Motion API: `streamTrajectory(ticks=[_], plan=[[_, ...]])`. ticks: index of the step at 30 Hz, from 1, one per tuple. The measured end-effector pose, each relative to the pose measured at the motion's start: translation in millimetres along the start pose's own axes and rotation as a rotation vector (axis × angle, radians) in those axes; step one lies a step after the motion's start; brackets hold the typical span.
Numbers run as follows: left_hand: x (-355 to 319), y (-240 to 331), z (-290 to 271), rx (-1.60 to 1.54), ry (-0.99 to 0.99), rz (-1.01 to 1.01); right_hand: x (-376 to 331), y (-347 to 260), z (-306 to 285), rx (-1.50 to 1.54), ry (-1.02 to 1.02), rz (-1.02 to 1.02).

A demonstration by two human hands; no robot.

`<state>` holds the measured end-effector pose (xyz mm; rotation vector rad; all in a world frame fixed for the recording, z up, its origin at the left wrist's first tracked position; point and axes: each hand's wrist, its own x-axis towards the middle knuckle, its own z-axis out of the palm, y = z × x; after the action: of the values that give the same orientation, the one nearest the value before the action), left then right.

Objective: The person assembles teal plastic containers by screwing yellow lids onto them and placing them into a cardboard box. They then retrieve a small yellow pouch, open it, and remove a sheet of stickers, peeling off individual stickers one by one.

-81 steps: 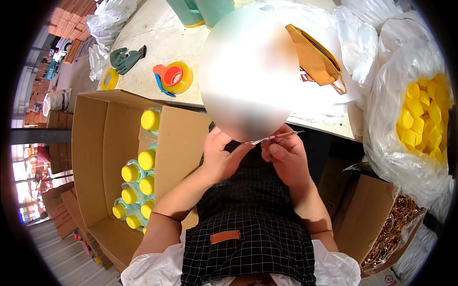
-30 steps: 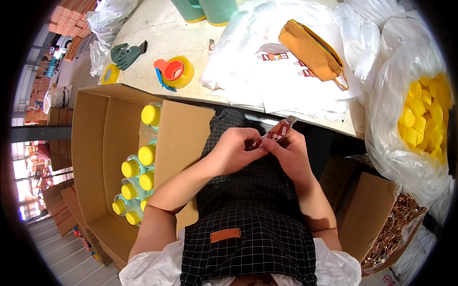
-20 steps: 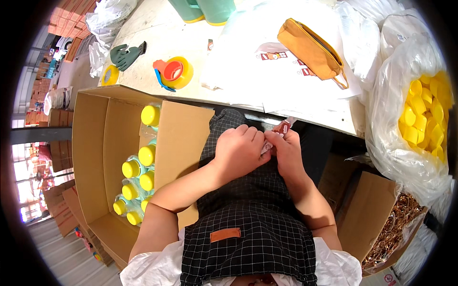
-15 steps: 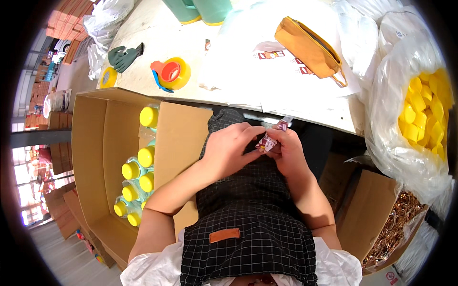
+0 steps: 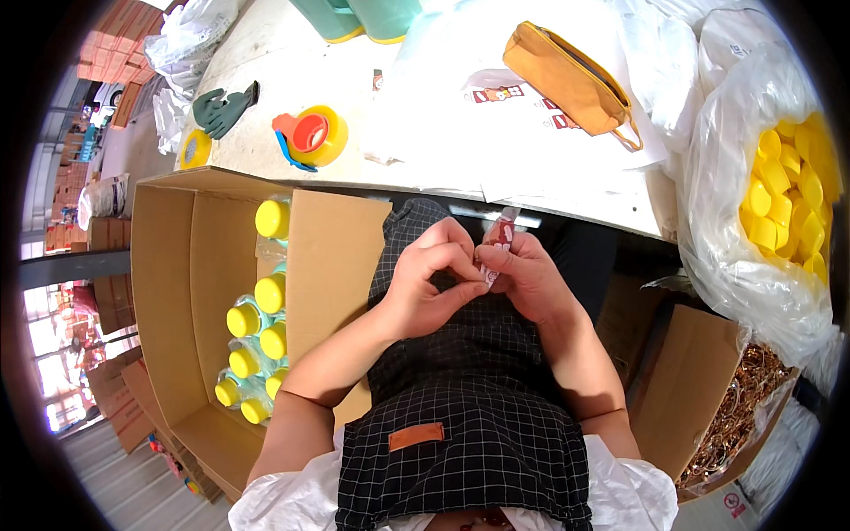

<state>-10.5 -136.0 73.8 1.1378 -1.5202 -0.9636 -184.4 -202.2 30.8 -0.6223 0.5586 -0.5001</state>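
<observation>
Above my lap, both hands meet at a narrow brown-and-white printed plastic strip (image 5: 501,235) with a clear top end. My right hand (image 5: 529,276) pinches it between thumb and fingers, and the strip stands nearly upright out of that grip. My left hand (image 5: 434,274) has thumb and forefinger pinched at the strip's lower end. The fingertips partly hide that end. To the left, an open cardboard box (image 5: 164,292) holds several clear bottles with yellow caps (image 5: 272,293). Its raised flap (image 5: 332,274) stands beside my left forearm.
On the white table (image 5: 425,164) lie an orange zip pouch (image 5: 567,80), brown printed labels (image 5: 498,93), yellow tape with a red ring (image 5: 326,137) and dark green gloves (image 5: 226,109). At right are a clear bag of yellow caps (image 5: 784,199) and a box of copper-coloured pieces (image 5: 739,407).
The crumpled strip has been straightened and now stands nearly upright. My left fingers have curled into a pinch at its lower end. The whole view has shifted slightly.
</observation>
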Motion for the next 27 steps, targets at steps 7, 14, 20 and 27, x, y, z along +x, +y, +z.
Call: streamTrajectory(ticks=[7,14,20,27], plan=[[-13,-2,18,-0.291,0.092,-0.284,-1,-9,-3,-0.149,-0.006,-0.078],[-23,-10,27,-0.227,0.210,-0.267,2,-12,1,-0.287,-0.061,-0.173],[-17,-13,40,-0.335,0.276,-0.313,1,-5,-7,-0.226,0.031,-0.105],[-6,-17,26,-0.427,0.178,-0.459,2,4,-8,-0.212,0.096,-0.215]])
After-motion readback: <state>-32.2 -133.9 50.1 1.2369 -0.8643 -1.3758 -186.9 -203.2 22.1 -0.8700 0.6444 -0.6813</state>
